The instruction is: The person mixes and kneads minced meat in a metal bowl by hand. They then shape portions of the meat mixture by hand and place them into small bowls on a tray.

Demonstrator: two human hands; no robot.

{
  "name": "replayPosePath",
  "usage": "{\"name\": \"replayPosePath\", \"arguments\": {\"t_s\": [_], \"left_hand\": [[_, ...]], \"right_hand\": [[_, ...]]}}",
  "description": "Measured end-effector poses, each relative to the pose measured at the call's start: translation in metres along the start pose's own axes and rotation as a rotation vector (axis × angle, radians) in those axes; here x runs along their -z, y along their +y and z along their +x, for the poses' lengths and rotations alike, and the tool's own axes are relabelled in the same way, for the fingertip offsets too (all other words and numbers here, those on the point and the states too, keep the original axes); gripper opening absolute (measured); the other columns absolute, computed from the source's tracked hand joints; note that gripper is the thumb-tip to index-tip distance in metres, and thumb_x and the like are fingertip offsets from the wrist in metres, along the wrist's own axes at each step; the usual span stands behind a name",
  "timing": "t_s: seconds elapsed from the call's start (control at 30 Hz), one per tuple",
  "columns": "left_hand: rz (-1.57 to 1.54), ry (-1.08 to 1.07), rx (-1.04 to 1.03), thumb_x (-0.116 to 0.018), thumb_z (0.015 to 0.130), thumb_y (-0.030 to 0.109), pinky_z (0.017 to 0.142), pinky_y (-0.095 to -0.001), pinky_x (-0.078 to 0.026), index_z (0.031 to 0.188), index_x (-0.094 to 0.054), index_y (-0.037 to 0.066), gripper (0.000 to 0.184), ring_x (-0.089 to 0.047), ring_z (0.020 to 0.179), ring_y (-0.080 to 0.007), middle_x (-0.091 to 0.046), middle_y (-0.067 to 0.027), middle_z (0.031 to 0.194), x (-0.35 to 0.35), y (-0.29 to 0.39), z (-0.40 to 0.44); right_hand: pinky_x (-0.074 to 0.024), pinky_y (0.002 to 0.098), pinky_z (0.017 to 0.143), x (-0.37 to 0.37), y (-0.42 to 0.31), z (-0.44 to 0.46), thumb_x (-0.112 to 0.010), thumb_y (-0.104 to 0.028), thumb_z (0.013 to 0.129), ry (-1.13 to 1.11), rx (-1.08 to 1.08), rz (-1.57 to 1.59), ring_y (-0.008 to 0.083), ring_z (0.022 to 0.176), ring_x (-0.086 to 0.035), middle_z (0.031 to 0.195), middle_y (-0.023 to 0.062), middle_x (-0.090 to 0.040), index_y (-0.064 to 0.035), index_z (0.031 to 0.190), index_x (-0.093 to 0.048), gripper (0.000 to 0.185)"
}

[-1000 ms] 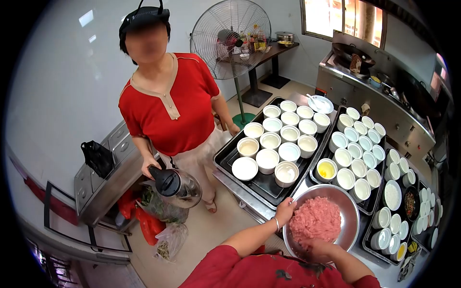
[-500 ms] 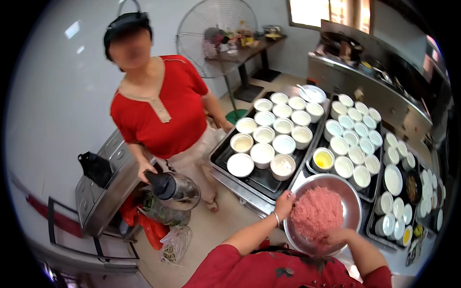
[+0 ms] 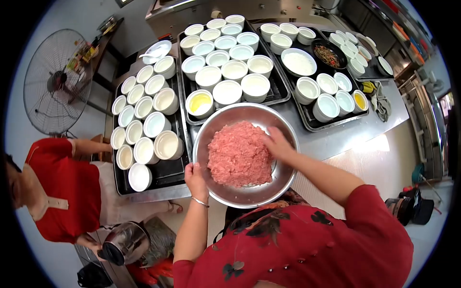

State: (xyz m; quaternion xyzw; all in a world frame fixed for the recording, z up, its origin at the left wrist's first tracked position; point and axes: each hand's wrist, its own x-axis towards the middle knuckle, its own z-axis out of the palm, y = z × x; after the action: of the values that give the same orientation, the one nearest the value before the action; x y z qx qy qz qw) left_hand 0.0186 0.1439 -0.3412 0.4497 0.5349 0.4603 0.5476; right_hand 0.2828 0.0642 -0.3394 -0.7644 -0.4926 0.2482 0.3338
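A large steel bowl (image 3: 285, 185) holds a mound of pink minced meat (image 3: 240, 153). My left hand (image 3: 196, 180) grips the bowl's left rim, fingers closed on it. At the right side of the mound, my right hand (image 3: 278, 144) touches the meat; its fingers are blurred and partly hidden, so their closing is unclear. Just beyond the bowl stands a white cup with yellow liquid (image 3: 200, 102), among several white cups on a black tray (image 3: 273, 98).
Another tray of cups (image 3: 165, 180) lies left, and a third tray (image 3: 314, 126) right, with a dark bowl of chopped food (image 3: 329, 54). A co-worker (image 3: 67, 187) at the left holds a kettle (image 3: 126, 242). A fan (image 3: 57, 81) stands behind them.
The view has swung right, so the co-worker now appears at the far left. My right hand has moved from the bowl's near side to the meat's right side. My left hand stays on the rim.
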Motion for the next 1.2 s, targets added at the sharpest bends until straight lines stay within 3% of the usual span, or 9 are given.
{"name": "replayPosePath", "arguments": {"t_s": [0.1,0.2,0.37,0.5,0.63,0.8,0.87,0.97,1.2], "left_hand": [[-0.022,0.017,0.013,-0.048,0.085,0.013,0.061,-0.0191,-0.035,0.082,-0.048,0.006,0.008,-0.038,0.066,-0.0052,-0.044,0.0038,0.073,0.002,-0.004,0.002],[-0.039,-0.007,-0.004,-0.048,0.085,0.013,0.061,-0.0192,-0.034,0.081,-0.047,0.006,0.009,-0.037,0.065,-0.0054,-0.043,0.0037,0.073,0.001,-0.001,0.001],[-0.234,-0.129,0.268,-0.046,0.087,0.017,0.066,-0.0230,-0.040,0.088,-0.047,0.004,0.013,-0.044,0.073,-0.0084,-0.049,-0.0008,0.081,0.012,0.011,-0.001],[-0.299,-0.214,0.459,-0.045,0.086,0.013,0.063,-0.0259,-0.046,0.093,-0.045,0.006,0.010,-0.053,0.071,-0.0127,-0.054,-0.0020,0.081,0.024,0.025,-0.004],[-0.250,-0.281,0.484,-0.046,0.084,0.007,0.064,-0.0263,-0.043,0.103,-0.041,0.002,0.021,-0.049,0.073,-0.0127,-0.050,-0.0048,0.086,0.024,0.038,-0.001],[-0.178,-0.336,0.504,-0.048,0.082,0.007,0.055,-0.0232,-0.039,0.102,-0.042,0.003,0.021,-0.041,0.063,-0.0088,-0.042,-0.0006,0.074,0.033,0.027,0.009],[-0.164,-0.408,0.569,-0.044,0.084,0.006,0.053,-0.0269,-0.047,0.093,-0.043,0.006,0.010,-0.053,0.065,-0.0134,-0.052,-0.0043,0.082,0.036,0.025,0.015],[-0.096,-0.455,0.597,-0.044,0.085,0.009,0.047,-0.0261,-0.047,0.093,-0.042,0.006,0.008,-0.054,0.060,-0.0134,-0.051,-0.0036,0.078,0.036,0.034,0.017],[0.002,-0.466,0.611,-0.045,0.085,0.015,0.033,-0.0308,-0.041,0.093,-0.040,0.011,0.010,-0.045,0.039,-0.0127,-0.047,-0.0021,0.066,0.035,0.042,0.015]], "right_hand": [[-0.0270,0.0394,0.097,-0.040,-0.002,0.012,-0.040,-0.037,0.084,0.187,0.192,0.042,0.0351,0.113,-0.037,0.120,0.0261,-0.039,0.0063,0.113,-0.042,0.053],[-0.0251,0.0375,0.098,0.029,-0.054,0.032,-0.037,-0.041,0.086,-0.607,-0.330,0.081,0.0331,0.113,-0.040,0.115,0.0224,-0.046,0.0012,0.117,-0.043,0.053],[-0.0354,0.0351,0.090,-0.027,-0.024,0.052,-0.036,-0.046,0.086,-0.173,0.118,0.070,0.0304,0.105,-0.048,0.116,0.0189,-0.048,-0.0070,0.118,-0.047,0.052],[-0.0392,0.0375,0.085,0.004,-0.072,0.085,-0.038,-0.043,0.085,-0.553,-0.019,-0.328,0.0349,0.097,-0.051,0.106,0.0233,-0.052,-0.0024,0.105,-0.056,0.048],[-0.0406,0.0413,0.082,-0.037,-0.096,0.094,-0.036,-0.042,0.083,-0.233,0.224,-0.328,0.0350,0.091,-0.054,0.094,0.0185,-0.058,-0.0059,0.093,-0.061,0.046],[-0.0416,0.0391,0.081,-0.059,-0.131,0.065,-0.045,-0.028,0.079,-0.588,0.190,-0.606,0.0318,0.088,-0.055,0.093,0.0165,-0.058,-0.0025,0.089,-0.060,0.032],[-0.0376,0.0376,0.087,-0.062,-0.161,0.032,-0.047,-0.024,0.075,-0.470,0.739,-0.681,0.0280,0.094,-0.052,0.092,0.0125,-0.058,-0.0040,0.084,-0.060,0.025],[-0.0302,0.0384,0.094,-0.091,-0.139,-0.014,-0.050,-0.025,0.073,-0.276,0.898,-0.819,0.0227,0.097,-0.049,0.094,0.0077,-0.057,-0.0072,0.085,-0.063,0.025],[-0.0282,0.0380,0.094,-0.051,-0.140,-0.009,-0.050,-0.024,0.075,-0.592,0.485,-0.345,0.0233,0.109,-0.041,0.106,0.0077,-0.052,-0.0043,0.089,-0.058,0.025]]}}
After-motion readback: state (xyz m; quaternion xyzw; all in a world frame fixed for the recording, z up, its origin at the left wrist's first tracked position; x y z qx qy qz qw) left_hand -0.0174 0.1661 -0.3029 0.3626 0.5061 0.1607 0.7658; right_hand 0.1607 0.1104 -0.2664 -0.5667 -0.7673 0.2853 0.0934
